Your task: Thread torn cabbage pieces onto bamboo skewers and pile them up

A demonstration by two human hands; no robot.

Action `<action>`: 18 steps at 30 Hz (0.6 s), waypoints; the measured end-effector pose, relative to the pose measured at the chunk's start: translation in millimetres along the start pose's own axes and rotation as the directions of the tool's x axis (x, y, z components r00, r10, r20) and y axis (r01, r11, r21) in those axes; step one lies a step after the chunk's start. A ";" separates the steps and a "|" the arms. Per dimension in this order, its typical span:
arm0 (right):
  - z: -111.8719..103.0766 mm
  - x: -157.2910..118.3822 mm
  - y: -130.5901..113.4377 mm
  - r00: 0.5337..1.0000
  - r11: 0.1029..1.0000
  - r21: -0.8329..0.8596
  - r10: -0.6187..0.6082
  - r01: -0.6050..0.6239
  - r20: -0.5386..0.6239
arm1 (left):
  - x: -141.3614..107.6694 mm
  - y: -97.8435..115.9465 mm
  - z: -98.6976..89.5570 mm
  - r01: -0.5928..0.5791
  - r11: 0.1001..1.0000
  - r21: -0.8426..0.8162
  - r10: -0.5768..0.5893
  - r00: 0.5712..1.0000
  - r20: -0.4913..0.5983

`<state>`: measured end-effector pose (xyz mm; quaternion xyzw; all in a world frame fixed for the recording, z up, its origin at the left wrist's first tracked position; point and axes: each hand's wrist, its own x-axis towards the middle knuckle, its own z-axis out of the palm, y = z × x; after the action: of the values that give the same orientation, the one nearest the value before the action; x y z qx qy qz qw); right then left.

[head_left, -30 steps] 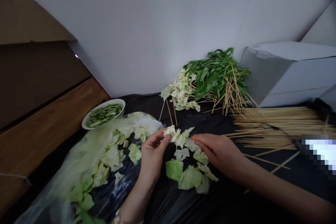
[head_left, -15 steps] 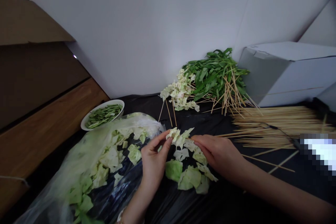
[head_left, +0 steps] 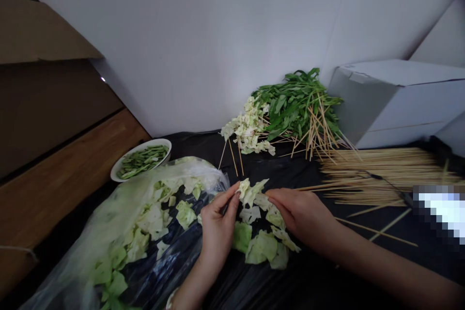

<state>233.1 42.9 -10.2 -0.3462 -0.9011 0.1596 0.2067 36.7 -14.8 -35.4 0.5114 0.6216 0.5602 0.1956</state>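
My left hand (head_left: 219, 223) pinches a pale cabbage piece (head_left: 245, 189) between thumb and fingers. That piece and a second cabbage piece (head_left: 256, 193) sit bunched near the tip of a bamboo skewer (head_left: 308, 188). My right hand (head_left: 301, 210) is closed round the skewer just right of the cabbage, and its shaft sticks out behind the hand to the right. Beneath and between both hands lie several loose cabbage leaves (head_left: 262, 246) on the black plastic sheet (head_left: 232, 281). The skewer's point is hidden among the leaves.
On the left are an open clear bag (head_left: 87, 232) with cabbage pieces and a white bowl (head_left: 116, 174) of green beans. At the back, cabbage skewers (head_left: 250, 126) lean beside leafy-green skewers (head_left: 298, 101). Bare skewers (head_left: 381, 169) lie right, before a white box (head_left: 417, 106).
My left hand has shifted slightly right, closer to my right hand, pressing the cabbage pieces nearer together on the skewer. My right hand stays nearly in place.
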 end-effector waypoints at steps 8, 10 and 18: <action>0.6 0.4 1.2 0.999 0.998 0.050 0.020 -0.022 0.039 | 0.5 2.1 1.0 0.015 1.000 -0.016 -0.015 1.000 0.009; 0.2 1.2 1.7 0.995 0.997 0.065 0.038 -0.044 0.087 | 0.4 2.8 1.1 0.025 0.999 -0.025 -0.025 0.999 0.021; -4.8 3.8 -0.4 0.991 0.996 0.069 0.051 -0.061 0.127 | 1.6 4.4 1.0 0.025 1.000 -0.017 -0.024 0.999 0.041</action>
<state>232.6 45.9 -4.9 -0.3529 -0.8958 0.2193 0.1577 38.7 -13.7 -31.2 0.5131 0.6188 0.5528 0.2195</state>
